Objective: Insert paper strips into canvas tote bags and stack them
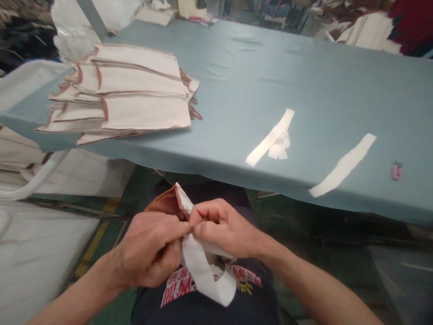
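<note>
Over my lap, both hands meet with their fingertips pinched together. My left hand (152,246) is closed on the edge of a cream cloth bag (184,197) with brown fabric (164,202) on its other side. My right hand (226,225) is closed too, its thumb and forefinger pinching at the top of a white strip (199,266). That strip hangs down below the fingers and curls up in a loop to the right. The fingers cover the exact spot where strip and bag meet. Much of the bag is hidden behind my hands.
A blue-green covered table (223,122) stretches ahead. Cream cloth bags with brown edging (145,108) lie stacked at its left. White strips (270,137), another strip (343,164) and a small pink object (397,171) lie to the right. A white tub (43,176) stands at left.
</note>
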`<state>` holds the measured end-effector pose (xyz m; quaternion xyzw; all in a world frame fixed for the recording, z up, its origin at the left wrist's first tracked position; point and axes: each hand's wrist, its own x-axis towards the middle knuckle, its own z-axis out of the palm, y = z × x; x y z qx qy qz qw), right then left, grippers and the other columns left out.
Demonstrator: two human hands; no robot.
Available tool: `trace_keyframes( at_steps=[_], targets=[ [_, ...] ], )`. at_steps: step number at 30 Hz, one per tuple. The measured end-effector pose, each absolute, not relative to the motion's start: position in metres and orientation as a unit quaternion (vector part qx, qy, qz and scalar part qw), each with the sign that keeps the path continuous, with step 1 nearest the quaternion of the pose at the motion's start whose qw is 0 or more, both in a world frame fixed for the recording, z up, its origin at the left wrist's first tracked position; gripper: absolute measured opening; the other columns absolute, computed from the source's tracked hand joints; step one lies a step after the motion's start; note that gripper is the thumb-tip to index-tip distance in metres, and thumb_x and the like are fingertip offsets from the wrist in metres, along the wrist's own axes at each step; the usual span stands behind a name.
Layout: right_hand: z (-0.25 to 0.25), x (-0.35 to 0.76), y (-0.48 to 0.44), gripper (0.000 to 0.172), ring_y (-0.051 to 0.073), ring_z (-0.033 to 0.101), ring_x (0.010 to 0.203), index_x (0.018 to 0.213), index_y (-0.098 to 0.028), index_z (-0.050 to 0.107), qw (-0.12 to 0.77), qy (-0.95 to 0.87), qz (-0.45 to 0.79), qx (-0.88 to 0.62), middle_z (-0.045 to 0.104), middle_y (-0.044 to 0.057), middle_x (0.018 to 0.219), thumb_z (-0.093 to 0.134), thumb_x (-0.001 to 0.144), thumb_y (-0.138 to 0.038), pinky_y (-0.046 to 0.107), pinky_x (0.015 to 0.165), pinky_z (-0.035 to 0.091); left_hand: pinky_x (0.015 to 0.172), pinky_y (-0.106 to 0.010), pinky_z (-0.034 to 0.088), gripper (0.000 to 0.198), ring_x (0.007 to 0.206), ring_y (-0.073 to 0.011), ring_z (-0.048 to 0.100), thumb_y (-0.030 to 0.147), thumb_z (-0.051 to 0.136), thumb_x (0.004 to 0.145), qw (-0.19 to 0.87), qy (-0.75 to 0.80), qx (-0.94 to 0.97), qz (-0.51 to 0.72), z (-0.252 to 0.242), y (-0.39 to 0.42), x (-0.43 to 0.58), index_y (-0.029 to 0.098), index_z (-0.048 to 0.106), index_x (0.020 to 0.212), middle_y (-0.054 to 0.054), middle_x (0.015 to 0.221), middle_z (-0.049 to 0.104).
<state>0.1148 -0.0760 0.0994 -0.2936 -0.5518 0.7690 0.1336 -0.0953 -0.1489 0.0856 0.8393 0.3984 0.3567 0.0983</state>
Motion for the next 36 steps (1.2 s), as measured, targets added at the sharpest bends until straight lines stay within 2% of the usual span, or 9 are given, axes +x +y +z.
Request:
trace_keyframes(
  at_steps=[5, 7, 9, 12, 15, 22, 28, 32, 36],
  targets=[
    [0.112, 0.126, -0.076, 0.006, 0.007, 0.04, 0.053, 0.071, -0.019, 0.057, 0.22, -0.745, 0.573, -0.261, 0.05, -0.006, 0.062, 0.053, 0.074, -0.016, 0.021, 0.052, 0.029, 0.06, -0.026, 0.052, 0.015, 0.065, -0.0152, 0.069, 0.022, 0.051, 0.097, 0.258, 0.484, 0.764, 0.34, 0.103, -0.159, -0.093, 0.025, 0.065, 0.102, 0.002, 0.082, 0.074],
    [0.112, 0.127, -0.078, 0.008, 0.007, 0.038, 0.051, 0.071, -0.019, 0.058, 0.257, -0.788, 0.504, -0.244, 0.05, -0.007, 0.061, 0.053, 0.074, -0.014, 0.021, 0.053, 0.029, 0.055, -0.023, 0.046, 0.022, 0.059, -0.0119, 0.063, 0.022, 0.046, 0.105, 0.318, 0.486, 0.754, 0.306, 0.108, -0.157, -0.093, 0.024, 0.064, 0.092, 0.005, 0.074, 0.068],
    [0.109, 0.127, -0.081, 0.01, 0.007, 0.039, 0.051, 0.071, -0.018, 0.06, 0.291, -0.821, 0.434, -0.23, 0.051, -0.006, 0.061, 0.052, 0.074, -0.013, 0.022, 0.053, 0.03, 0.055, -0.023, 0.043, 0.029, 0.058, -0.0113, 0.061, 0.02, 0.045, 0.11, 0.296, 0.475, 0.779, 0.284, 0.108, -0.155, -0.094, 0.023, 0.061, 0.087, 0.006, 0.07, 0.065],
    [0.102, 0.124, -0.088, 0.011, 0.009, 0.045, 0.053, 0.07, -0.018, 0.062, 0.33, -0.833, 0.379, -0.231, 0.057, -0.005, 0.06, 0.053, 0.073, -0.011, 0.023, 0.054, 0.033, 0.057, -0.029, 0.041, 0.029, 0.058, -0.0142, 0.061, 0.021, 0.047, 0.114, 0.152, 0.44, 0.837, 0.287, 0.099, -0.157, -0.096, 0.023, 0.058, 0.087, 0.004, 0.071, 0.065],
    [0.096, 0.121, -0.095, 0.012, 0.009, 0.049, 0.053, 0.07, -0.018, 0.062, 0.339, -0.817, 0.392, -0.253, 0.06, -0.004, 0.06, 0.053, 0.074, -0.012, 0.022, 0.055, 0.036, 0.057, -0.03, 0.041, 0.032, 0.057, -0.0149, 0.059, 0.019, 0.042, 0.115, 0.103, 0.425, 0.857, 0.272, 0.09, -0.16, -0.099, 0.023, 0.056, 0.087, 0.004, 0.07, 0.061],
    [0.097, 0.127, -0.094, 0.014, 0.011, 0.054, 0.058, 0.078, -0.019, 0.065, 0.282, -0.833, 0.41, -0.241, 0.065, -0.003, 0.067, 0.054, 0.082, -0.012, 0.024, 0.06, 0.04, 0.07, -0.027, 0.046, 0.029, 0.074, -0.015, 0.065, 0.023, 0.04, 0.115, 0.313, 0.424, 0.815, 0.241, 0.103, -0.154, -0.105, 0.023, 0.06, 0.095, 0.002, 0.084, 0.069],
    [0.114, 0.136, -0.086, 0.019, 0.014, 0.055, 0.066, 0.083, -0.02, 0.064, 0.202, -0.886, 0.368, -0.199, 0.065, -0.002, 0.071, 0.056, 0.1, -0.018, 0.029, 0.067, 0.04, 0.065, -0.026, 0.041, 0.03, 0.069, -0.0132, 0.063, 0.029, 0.051, 0.114, 0.36, 0.428, 0.801, 0.214, 0.122, -0.145, -0.1, 0.023, 0.062, 0.087, 0.005, 0.078, 0.069],
    [0.118, 0.14, -0.08, 0.021, 0.012, 0.054, 0.067, 0.085, -0.019, 0.064, 0.188, -0.853, 0.454, -0.175, 0.062, -0.004, 0.074, 0.058, 0.105, -0.024, 0.027, 0.07, 0.04, 0.057, -0.023, 0.037, 0.035, 0.06, -0.0109, 0.052, 0.028, 0.048, 0.113, 0.422, 0.422, 0.768, 0.234, 0.118, -0.144, -0.095, 0.023, 0.053, 0.078, 0.007, 0.07, 0.06],
    [0.118, 0.14, -0.074, 0.013, 0.008, 0.05, 0.061, 0.082, -0.018, 0.065, 0.145, -0.772, 0.584, -0.205, 0.058, -0.006, 0.071, 0.064, 0.095, -0.02, 0.022, 0.063, 0.037, 0.054, -0.02, 0.037, 0.036, 0.059, -0.0106, 0.046, 0.028, 0.045, 0.11, 0.481, 0.421, 0.717, 0.279, 0.109, -0.145, -0.09, 0.022, 0.051, 0.075, 0.007, 0.067, 0.052]
  ],
)
